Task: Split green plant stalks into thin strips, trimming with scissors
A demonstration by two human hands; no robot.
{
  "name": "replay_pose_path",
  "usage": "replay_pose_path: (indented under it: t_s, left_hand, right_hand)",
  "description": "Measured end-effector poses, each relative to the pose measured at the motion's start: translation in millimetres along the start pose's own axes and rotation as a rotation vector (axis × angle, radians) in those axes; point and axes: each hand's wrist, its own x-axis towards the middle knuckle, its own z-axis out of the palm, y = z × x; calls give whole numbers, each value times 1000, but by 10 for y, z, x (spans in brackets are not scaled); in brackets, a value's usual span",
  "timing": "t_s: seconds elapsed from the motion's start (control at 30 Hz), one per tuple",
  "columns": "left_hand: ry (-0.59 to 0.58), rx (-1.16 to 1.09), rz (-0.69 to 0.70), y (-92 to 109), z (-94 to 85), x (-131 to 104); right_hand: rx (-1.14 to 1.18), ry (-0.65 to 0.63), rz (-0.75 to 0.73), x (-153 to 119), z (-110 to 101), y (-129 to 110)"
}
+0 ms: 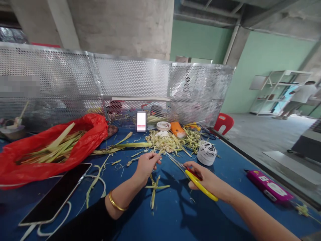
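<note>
My right hand (pixel 204 180) is closed around the yellow-and-red handles of a pair of scissors (pixel 199 185). The blades point up and left, toward the pile of pale plant scraps (pixel 167 142). My left hand (pixel 147 164) is pinched, with its fingertips left of the blades; what it grips is too small to tell. A cross-shaped piece of pale green leaf strips (pixel 154 187) shows just below the left hand, its top end close to the wrist. Whether it touches the hand I cannot tell.
A red plastic bag (pixel 96 125) of long leaves lies left, near a tablet (pixel 56 197) with white cable. Tape (pixel 163 126), an orange packet (pixel 178 129) and a white strip roll (pixel 207 154) surround the scraps. A purple box (pixel 269 187) is right; perforated metal panels (pixel 132 75) stand behind.
</note>
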Motion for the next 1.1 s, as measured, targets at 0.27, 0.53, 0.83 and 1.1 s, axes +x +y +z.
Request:
replay_pose_path:
  t_s: [0.27,0.53,0.83,1.1]
  left_hand:
    - [-38,9,-13,-49,27,8]
    - [-38,-31,-81,-57,13,42]
    - [-32,-89,-138,-115,7,106]
    - [63,-179,-127,85,-45,36]
  right_hand:
    - [-51,25,-99,259,154,-59]
    - [23,22,-138,341,251,-5]
    - [-74,123,-165,392,333,95]
    - [-820,341,-90,395,118,-41]
